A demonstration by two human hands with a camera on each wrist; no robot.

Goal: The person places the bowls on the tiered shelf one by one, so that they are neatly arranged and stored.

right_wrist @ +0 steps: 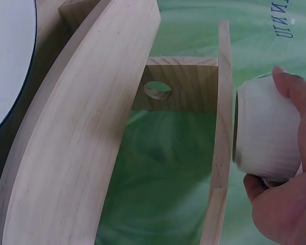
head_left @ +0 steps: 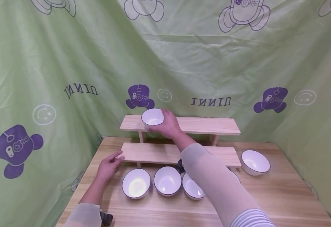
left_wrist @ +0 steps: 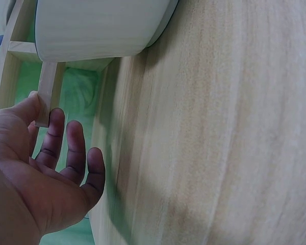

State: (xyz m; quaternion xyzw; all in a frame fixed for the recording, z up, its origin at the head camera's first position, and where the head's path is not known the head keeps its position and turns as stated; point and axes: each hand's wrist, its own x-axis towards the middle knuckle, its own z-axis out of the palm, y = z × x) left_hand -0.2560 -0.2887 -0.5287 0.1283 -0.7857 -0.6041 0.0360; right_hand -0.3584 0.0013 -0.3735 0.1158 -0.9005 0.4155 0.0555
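Observation:
My right hand [head_left: 168, 125] grips a white bowl [head_left: 151, 117] with a dark rim, thumb and fingers on opposite sides of its wall. The bowl is upright over the left part of the upper board of a two-step wooden shelf [head_left: 208, 125]. In the right wrist view, the bowl's base [right_wrist: 237, 127] is very close to the board; I cannot tell if they touch. My left hand [head_left: 108, 167] holds the left end of the lower board [head_left: 151, 152] between thumb and fingers, its other fingers loosely curled in the left wrist view.
In front of the shelf stand white bowls in a row: a left one [head_left: 136, 183], a middle one [head_left: 167, 181] and one [head_left: 192, 187] partly behind my right sleeve, which nearly hides another. A further bowl [head_left: 255, 162] stands right of the shelf. Green printed cloth [head_left: 176, 69] hangs behind the table.

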